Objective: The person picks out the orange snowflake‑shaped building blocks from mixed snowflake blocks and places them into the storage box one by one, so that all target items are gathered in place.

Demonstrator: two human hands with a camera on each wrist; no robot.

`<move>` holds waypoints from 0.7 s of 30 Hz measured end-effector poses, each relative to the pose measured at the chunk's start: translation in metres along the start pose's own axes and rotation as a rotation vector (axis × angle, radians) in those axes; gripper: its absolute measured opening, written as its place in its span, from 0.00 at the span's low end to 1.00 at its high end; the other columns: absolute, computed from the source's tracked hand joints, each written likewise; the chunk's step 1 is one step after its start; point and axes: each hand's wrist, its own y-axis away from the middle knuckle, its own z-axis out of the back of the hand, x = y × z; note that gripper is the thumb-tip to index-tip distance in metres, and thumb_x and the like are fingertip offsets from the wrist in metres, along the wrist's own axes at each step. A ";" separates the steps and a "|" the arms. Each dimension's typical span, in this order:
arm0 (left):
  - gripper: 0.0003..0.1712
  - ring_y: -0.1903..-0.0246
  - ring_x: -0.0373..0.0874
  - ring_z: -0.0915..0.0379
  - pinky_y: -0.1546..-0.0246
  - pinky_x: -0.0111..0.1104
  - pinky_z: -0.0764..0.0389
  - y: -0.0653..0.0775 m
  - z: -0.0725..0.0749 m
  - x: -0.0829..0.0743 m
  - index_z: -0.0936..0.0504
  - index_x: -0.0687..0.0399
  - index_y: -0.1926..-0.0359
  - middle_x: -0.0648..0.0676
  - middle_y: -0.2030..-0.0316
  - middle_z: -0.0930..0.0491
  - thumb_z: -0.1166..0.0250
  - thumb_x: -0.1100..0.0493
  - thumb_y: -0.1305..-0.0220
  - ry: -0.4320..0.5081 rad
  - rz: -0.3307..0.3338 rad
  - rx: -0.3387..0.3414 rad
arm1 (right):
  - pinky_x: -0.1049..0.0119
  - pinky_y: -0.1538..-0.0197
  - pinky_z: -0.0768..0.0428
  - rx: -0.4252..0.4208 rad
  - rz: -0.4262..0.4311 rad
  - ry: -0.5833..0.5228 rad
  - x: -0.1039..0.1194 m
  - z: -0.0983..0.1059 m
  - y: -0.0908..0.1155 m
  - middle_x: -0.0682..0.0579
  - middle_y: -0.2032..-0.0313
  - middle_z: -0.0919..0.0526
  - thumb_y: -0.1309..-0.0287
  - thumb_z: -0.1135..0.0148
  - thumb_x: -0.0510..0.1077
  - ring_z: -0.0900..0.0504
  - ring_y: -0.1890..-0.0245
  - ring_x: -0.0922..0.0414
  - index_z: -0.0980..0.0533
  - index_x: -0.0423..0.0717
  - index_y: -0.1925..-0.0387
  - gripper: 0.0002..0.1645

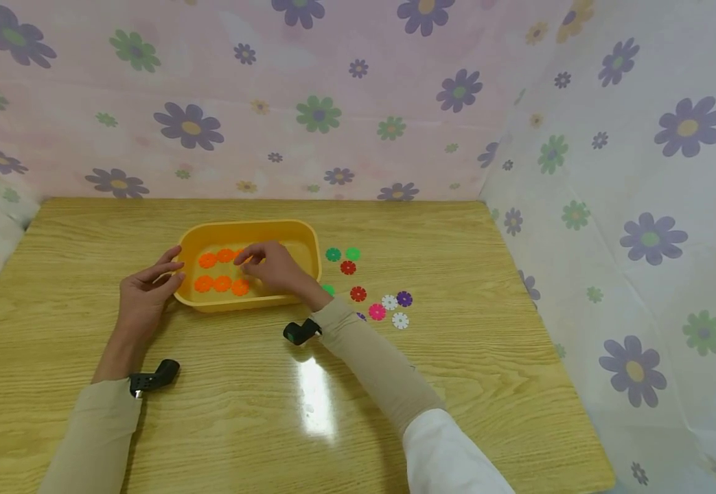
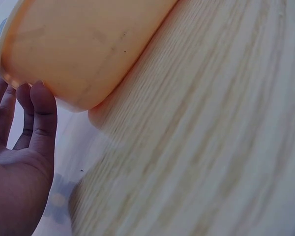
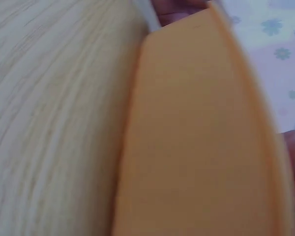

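Note:
A yellow plastic basin [image 1: 259, 300] stands on the table with several orange notched discs [image 1: 222, 283] lying in two rows inside. My left hand [image 1: 144, 291] is at the basin's left end, its extended fingertips touching the rim; the left wrist view shows the fingers [image 2: 43, 118] against the basin wall [image 2: 83, 54]. My right hand [image 1: 274, 266] reaches down inside, fingers bent, over the third disc of the far row, which it partly covers. Whether the fingertips pinch that disc is hidden. In the right wrist view the basin's side [image 3: 196, 128] blocks most of this hand.
Right of the basin lie loose notched discs on the table [image 1: 222, 425]: green [image 1: 353, 254], red [image 1: 358, 293], pink [image 1: 377, 312], white [image 1: 400, 320] and purple [image 1: 403, 298]. My right forearm partly hides some. Flower-patterned cloth [image 1: 370, 158] hangs behind the table.

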 end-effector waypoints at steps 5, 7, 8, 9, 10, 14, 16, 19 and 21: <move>0.14 0.34 0.32 0.30 0.46 0.19 0.23 0.000 -0.001 -0.001 0.16 0.74 0.48 0.42 0.42 0.17 0.34 0.74 0.35 -0.008 -0.007 -0.003 | 0.68 0.57 0.19 -0.121 0.131 -0.146 0.009 0.019 0.008 0.42 0.52 0.15 0.28 0.41 0.39 0.18 0.56 0.52 0.18 0.36 0.50 0.12; 0.14 0.35 0.32 0.30 0.46 0.19 0.23 0.000 -0.001 0.000 0.16 0.75 0.48 0.42 0.42 0.17 0.34 0.74 0.35 -0.006 -0.006 -0.006 | 0.65 0.55 0.17 -0.138 0.158 -0.191 0.017 0.032 0.015 0.39 0.51 0.16 0.28 0.41 0.38 0.18 0.53 0.47 0.18 0.35 0.50 0.12; 0.14 0.35 0.31 0.29 0.47 0.19 0.23 0.000 -0.001 0.000 0.16 0.75 0.48 0.42 0.42 0.17 0.34 0.74 0.35 -0.008 -0.005 -0.008 | 0.63 0.55 0.17 -0.144 0.174 -0.206 0.021 0.040 0.020 0.39 0.51 0.16 0.28 0.41 0.38 0.17 0.53 0.46 0.18 0.35 0.51 0.12; 0.14 0.36 0.31 0.29 0.47 0.19 0.23 0.000 -0.001 0.000 0.16 0.74 0.48 0.42 0.42 0.17 0.34 0.74 0.35 -0.008 -0.005 -0.010 | 0.62 0.54 0.16 -0.152 0.190 -0.219 0.026 0.048 0.025 0.38 0.50 0.16 0.28 0.41 0.37 0.17 0.52 0.44 0.18 0.35 0.51 0.11; 0.15 0.36 0.31 0.29 0.47 0.19 0.23 -0.001 -0.001 0.001 0.17 0.75 0.48 0.42 0.42 0.17 0.34 0.74 0.35 -0.013 -0.003 -0.013 | 0.61 0.54 0.16 -0.170 0.204 -0.225 0.031 0.055 0.030 0.38 0.51 0.15 0.28 0.40 0.37 0.16 0.52 0.43 0.18 0.35 0.52 0.11; 0.16 0.36 0.31 0.29 0.47 0.18 0.23 -0.001 0.000 0.001 0.17 0.76 0.48 0.41 0.43 0.17 0.34 0.73 0.35 -0.024 0.001 -0.021 | 0.63 0.55 0.15 -0.214 0.264 -0.223 0.047 0.083 0.055 0.40 0.53 0.15 0.30 0.39 0.36 0.15 0.55 0.45 0.18 0.34 0.52 0.10; 0.16 0.36 0.31 0.29 0.46 0.17 0.24 0.000 0.000 0.001 0.18 0.76 0.47 0.41 0.43 0.17 0.33 0.73 0.35 -0.034 0.001 -0.022 | 0.62 0.54 0.15 -0.217 0.279 -0.204 0.051 0.094 0.066 0.41 0.54 0.14 0.30 0.39 0.35 0.15 0.55 0.46 0.18 0.34 0.52 0.10; 0.16 0.35 0.31 0.30 0.46 0.16 0.25 0.000 0.000 0.001 0.17 0.75 0.47 0.41 0.43 0.17 0.33 0.72 0.35 -0.049 0.001 -0.023 | 0.64 0.55 0.16 -0.200 0.277 -0.158 0.049 0.108 0.080 0.41 0.55 0.14 0.30 0.39 0.35 0.15 0.58 0.51 0.18 0.34 0.53 0.10; 0.15 0.35 0.31 0.30 0.46 0.16 0.25 -0.001 -0.001 0.001 0.17 0.75 0.48 0.41 0.43 0.17 0.33 0.72 0.35 -0.053 0.000 -0.022 | 0.67 0.60 0.18 -0.174 0.263 -0.120 0.043 0.115 0.087 0.40 0.56 0.14 0.30 0.39 0.35 0.16 0.64 0.55 0.17 0.35 0.53 0.09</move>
